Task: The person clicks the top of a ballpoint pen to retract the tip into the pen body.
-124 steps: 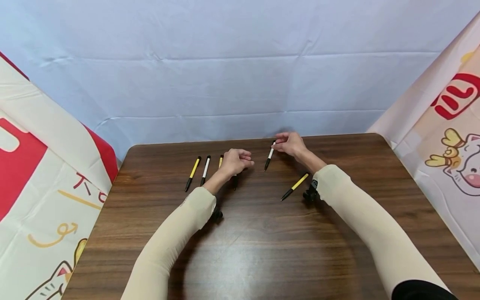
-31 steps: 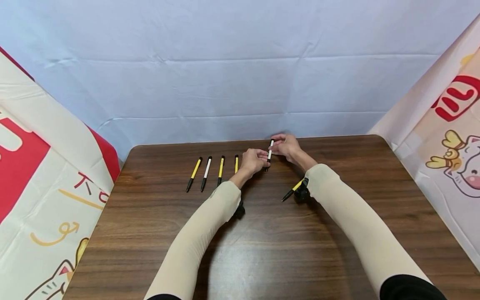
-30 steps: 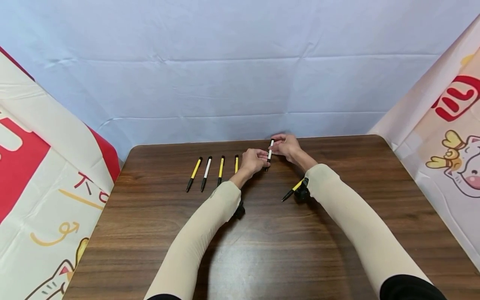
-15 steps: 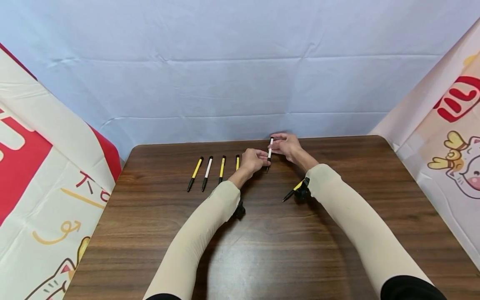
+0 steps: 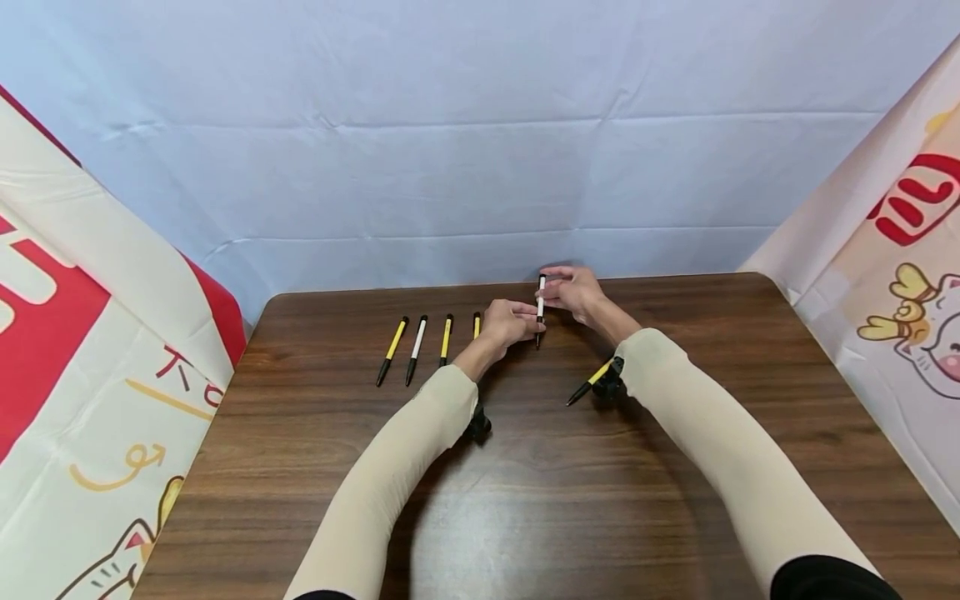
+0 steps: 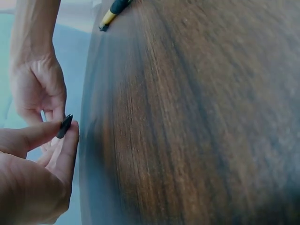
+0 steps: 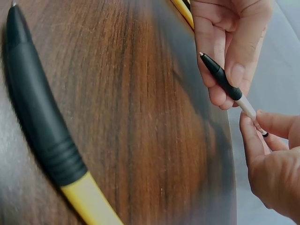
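Note:
A ballpoint pen with a white barrel and black grip point(image 7: 247, 107) is held between both hands at the far side of the table. My left hand point(image 5: 507, 324) pinches its black grip part between thumb and fingers, tip towards me. My right hand point(image 5: 572, 293) pinches the white barrel higher up, near the black end. Left of the hands lie a yellow pen point(image 5: 393, 350), a white pen point(image 5: 416, 348), a second yellow pen point(image 5: 446, 340) and a third yellow pen point(image 5: 477, 323), partly hidden by the left arm.
Another yellow and black pen point(image 5: 583, 389) lies slantwise beside the right wrist, whose black wrist camera point(image 5: 609, 379) covers its end. The brown wooden table point(image 5: 525, 500) ends at a pale backdrop point(image 5: 465, 150) close behind the hands.
Since the earliest frame my left hand has moved right, from beside the row to the white pen, and taken hold of its grip part. During the last second the hands barely move.

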Tool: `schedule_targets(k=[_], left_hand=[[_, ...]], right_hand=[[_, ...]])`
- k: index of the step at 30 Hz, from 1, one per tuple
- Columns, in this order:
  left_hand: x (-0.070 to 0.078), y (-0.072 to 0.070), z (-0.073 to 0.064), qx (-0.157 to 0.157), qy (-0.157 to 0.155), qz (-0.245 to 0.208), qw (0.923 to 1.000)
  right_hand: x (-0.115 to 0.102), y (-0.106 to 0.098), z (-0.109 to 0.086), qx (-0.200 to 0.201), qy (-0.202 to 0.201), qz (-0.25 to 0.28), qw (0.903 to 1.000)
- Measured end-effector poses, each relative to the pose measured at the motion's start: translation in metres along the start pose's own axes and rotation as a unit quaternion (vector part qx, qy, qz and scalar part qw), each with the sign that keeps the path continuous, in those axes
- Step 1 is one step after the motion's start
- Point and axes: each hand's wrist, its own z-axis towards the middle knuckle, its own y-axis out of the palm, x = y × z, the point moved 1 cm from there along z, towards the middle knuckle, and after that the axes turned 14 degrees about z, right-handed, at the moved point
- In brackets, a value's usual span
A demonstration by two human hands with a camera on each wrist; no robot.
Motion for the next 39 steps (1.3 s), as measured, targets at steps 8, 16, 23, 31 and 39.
schedule_targets(k=[8,16,23,31,39], left_hand=[[0.0,-0.005,-0.003,-0.036,-0.006,-0.056,0.9978],[0.002,-0.009,-0.008,-0.069,-0.01,-0.082,0.9941],[0.005,-0.01,-0.012,-0.066,-0.004,-0.093,0.9935],[0.007,-0.012,-0.015,-0.067,-0.005,-0.096,0.9932],[0.01,-0.016,-0.019,-0.065,-0.008,-0.098,0.993]], right_hand=[[-0.001,0.001,-0.002,-0.031,0.0,0.004,0.9995],[-0.004,0.002,-0.005,-0.064,0.003,-0.005,0.9979],[-0.009,0.004,-0.008,-0.078,0.003,-0.002,0.9969],[-0.011,0.005,-0.01,-0.083,0.0,0.0,0.9965],[-0.011,0.007,-0.012,-0.082,0.001,0.004,0.9966]])
